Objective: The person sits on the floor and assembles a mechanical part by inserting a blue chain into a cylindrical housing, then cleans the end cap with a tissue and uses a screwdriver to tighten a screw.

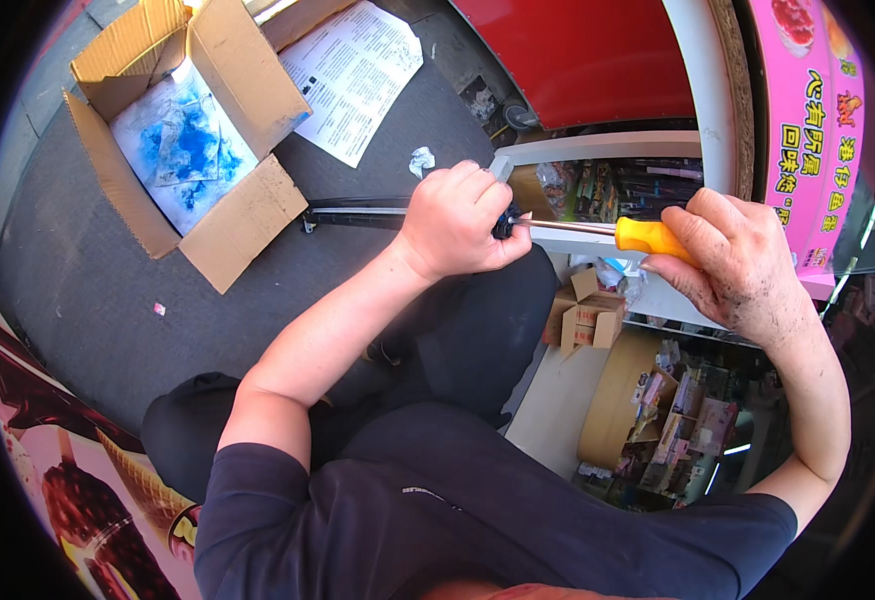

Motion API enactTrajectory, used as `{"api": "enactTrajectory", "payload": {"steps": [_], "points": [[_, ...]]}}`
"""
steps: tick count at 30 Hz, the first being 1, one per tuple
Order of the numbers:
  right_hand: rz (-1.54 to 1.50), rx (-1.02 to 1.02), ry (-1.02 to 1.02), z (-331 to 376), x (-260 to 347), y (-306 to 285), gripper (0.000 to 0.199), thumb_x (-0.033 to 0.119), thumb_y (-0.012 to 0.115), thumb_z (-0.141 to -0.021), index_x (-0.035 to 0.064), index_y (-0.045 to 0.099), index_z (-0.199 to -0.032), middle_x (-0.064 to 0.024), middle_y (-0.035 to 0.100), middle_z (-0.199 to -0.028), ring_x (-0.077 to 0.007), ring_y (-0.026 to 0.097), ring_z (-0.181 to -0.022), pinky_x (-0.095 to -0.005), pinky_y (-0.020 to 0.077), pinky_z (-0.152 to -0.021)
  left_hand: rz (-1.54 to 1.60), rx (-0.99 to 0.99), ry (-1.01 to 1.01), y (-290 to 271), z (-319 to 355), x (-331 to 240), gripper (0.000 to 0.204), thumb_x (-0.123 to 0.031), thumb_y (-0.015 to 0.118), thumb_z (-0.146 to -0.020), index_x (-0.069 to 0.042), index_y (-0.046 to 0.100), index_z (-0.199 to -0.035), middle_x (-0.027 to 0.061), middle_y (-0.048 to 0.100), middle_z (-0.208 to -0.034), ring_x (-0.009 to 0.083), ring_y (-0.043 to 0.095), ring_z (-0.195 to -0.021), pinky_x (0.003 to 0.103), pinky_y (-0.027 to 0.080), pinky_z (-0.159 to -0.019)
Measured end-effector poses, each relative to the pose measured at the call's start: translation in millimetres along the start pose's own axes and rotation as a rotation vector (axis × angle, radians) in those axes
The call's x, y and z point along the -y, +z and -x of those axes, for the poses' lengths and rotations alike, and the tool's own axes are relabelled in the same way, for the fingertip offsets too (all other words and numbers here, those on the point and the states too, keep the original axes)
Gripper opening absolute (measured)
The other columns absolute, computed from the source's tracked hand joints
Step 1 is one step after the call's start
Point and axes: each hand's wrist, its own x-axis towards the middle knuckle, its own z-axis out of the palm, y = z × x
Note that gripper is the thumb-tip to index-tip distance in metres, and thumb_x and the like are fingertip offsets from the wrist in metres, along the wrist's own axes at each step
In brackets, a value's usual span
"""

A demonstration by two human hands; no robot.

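In my right hand [742, 255] is a screwdriver, its yellow handle [647, 237] gripped between thumb and fingers. The metal shaft points left, and its tip meets a small black part [503, 224] by my left hand [462, 222]. My left hand is closed on that part, its fingers covering most of it. A long, thin dark bar [357, 216] runs out to the left behind my left wrist; whether it joins the black part is hidden. Soot-like smudges mark my right hand.
An open cardboard box [232, 245] with blue-stained sheets stands at the upper left, beside a printed paper [357, 80]. A white frame [597, 148] and a red panel [587, 60] rise ahead. Small cartons [589, 318] and shelved goods lie right, near a pink sign [807, 60].
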Motion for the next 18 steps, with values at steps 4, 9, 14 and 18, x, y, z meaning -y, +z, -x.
{"api": "enactTrajectory", "payload": {"steps": [4,9,14,18], "points": [[-0.617,0.538,0.775,-5.2,1.2,-6.8,0.034,0.027,0.075,-0.09,0.0009,0.066,-0.11,-0.0097,0.059,-0.068,-0.0267,0.061,-0.058,-0.0365,0.0497,-0.056,0.004,0.002,0.004,0.8,2.2,-2.5,0.023,-0.017,0.075,-0.062,-0.007,0.055,-0.069,0.0058,0.049,-0.062,0.0235,0.052,-0.055,0.035,0.044,-0.05],[0.036,0.121,0.04,-6.2,8.9,-4.7,0.03,0.027,0.072,-0.095,0.0019,0.067,-0.11,-0.0113,0.062,-0.08,-0.0182,0.063,-0.07,-0.0313,0.0484,-0.058,-0.011,-0.002,0.013,-0.4,2.5,-1.4,0.023,-0.017,0.074,-0.062,-0.007,0.055,-0.068,0.0052,0.047,-0.062,0.0225,0.052,-0.055,0.034,0.043,-0.05],[-0.612,0.438,0.73,-10.2,10.8,-14.6,0.026,0.021,0.072,-0.093,-0.0032,0.066,-0.102,-0.015,0.067,-0.079,-0.0188,0.069,-0.068,-0.0315,0.0543,-0.061,-0.001,0.018,0.006,-1.4,3.2,-3.1,0.022,-0.018,0.073,-0.062,-0.007,0.055,-0.069,0.005,0.047,-0.063,0.0223,0.052,-0.056,0.034,0.043,-0.05],[-0.331,0.186,0.25,-8.9,12.1,-7.3,0.031,0.019,0.078,-0.083,0.0001,0.065,-0.104,-0.0115,0.064,-0.082,-0.022,0.068,-0.069,-0.0334,0.055,-0.06,-0.014,-0.011,0.012,-2.7,2.3,-0.4,0.023,-0.018,0.073,-0.061,-0.007,0.055,-0.07,0.005,0.047,-0.063,0.0222,0.052,-0.056,0.034,0.043,-0.05]]}}
